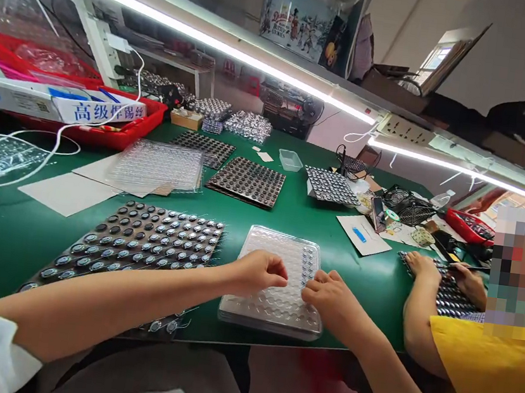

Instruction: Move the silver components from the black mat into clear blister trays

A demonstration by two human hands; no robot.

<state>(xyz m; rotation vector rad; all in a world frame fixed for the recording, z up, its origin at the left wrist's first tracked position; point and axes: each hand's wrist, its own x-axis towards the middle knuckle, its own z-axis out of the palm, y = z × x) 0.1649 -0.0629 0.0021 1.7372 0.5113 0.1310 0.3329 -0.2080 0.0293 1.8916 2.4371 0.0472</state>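
A stack of clear plastic trays [280, 243] with round pockets lies at the front edge of the green table. Small round parts [308, 263] fill pockets along its right side. My left hand [262, 274] hovers over the middle of the tray, thumb and forefinger curled close together; whether anything is between them is too small to tell. At the tray's right side, my right hand [329, 294] has its bent fingers at the filled pockets, its fingertips partly hidden. Left of the tray, a dark board [143, 233] bears rows of round parts with thin wires, partly under my left forearm.
Beyond lie more boards of round parts [250, 181], clear sheets [161, 165], a small clear box [290, 160] and a red bin [142, 124]. At the right, a person in yellow works on another board [454, 296].
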